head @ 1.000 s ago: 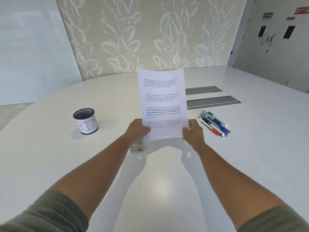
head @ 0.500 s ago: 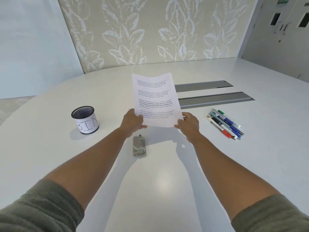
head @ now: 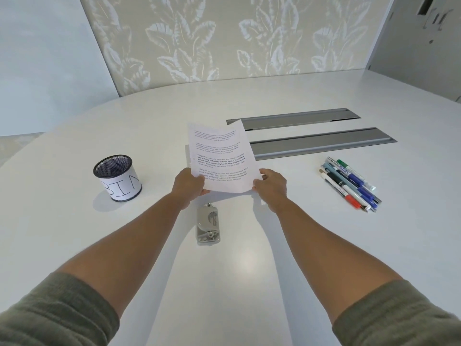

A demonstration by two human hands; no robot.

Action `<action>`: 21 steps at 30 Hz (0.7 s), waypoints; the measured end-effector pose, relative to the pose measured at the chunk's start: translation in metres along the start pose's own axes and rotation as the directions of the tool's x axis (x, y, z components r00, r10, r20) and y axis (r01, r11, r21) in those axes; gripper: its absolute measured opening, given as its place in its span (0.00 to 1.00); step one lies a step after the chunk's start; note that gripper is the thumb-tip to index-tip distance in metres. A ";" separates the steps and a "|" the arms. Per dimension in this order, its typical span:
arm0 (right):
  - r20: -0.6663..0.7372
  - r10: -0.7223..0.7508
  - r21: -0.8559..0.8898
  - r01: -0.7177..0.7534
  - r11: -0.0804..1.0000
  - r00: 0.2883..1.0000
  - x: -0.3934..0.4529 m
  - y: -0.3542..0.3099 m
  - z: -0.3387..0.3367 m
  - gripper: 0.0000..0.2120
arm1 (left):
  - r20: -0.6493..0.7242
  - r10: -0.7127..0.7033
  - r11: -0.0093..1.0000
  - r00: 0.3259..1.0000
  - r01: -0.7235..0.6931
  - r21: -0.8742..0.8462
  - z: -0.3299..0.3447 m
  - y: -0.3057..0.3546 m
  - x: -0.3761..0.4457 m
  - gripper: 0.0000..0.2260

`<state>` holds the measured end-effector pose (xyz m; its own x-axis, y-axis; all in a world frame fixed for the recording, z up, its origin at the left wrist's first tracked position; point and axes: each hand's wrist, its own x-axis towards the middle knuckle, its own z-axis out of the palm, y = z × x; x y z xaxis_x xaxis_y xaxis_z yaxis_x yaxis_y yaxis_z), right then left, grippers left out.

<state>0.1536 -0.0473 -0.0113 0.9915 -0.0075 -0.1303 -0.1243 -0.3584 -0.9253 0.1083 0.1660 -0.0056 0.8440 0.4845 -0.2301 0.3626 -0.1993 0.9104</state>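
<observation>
Both hands grasp a printed sheet of paper (head: 220, 158) by its near corners, the left hand (head: 189, 184) pinching the left corner and the right hand (head: 270, 184) the right, so the sheet slopes up and away from them above the white worktop (head: 149, 245). A metal hole punch (head: 208, 226) lies just nearer than the hands between the forearms. A mesh cup marked BIN (head: 117, 177) stands well left of the left hand, and a bunch of pens (head: 349, 183) lies well right of the right hand.

A black mesh cup (head: 117, 178) marked BIN is standing toward the left edge of the white table (head: 74, 233) I am facing. A grey hole punch (head: 208, 226) is lying around its middle, nearer my edge. Pens and markers (head: 349, 183) are lying bunched toward the right edge. Two grey hatch covers (head: 324, 142) are sitting flush beyond them, toward the far edge.
</observation>
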 end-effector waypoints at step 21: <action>0.004 -0.005 -0.167 0.006 0.986 1.000 0.018 -0.006 0.048 0.11 | -0.090 -0.023 0.996 0.996 0.030 0.080 -0.036 -0.026 0.011 0.39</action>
<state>0.1706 -0.0010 -0.0251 0.9919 -0.0020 -0.1267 -0.1100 -0.5097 -0.8533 0.0935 0.2073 -0.0197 0.7967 0.5634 -0.2188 0.4179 -0.2519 0.8728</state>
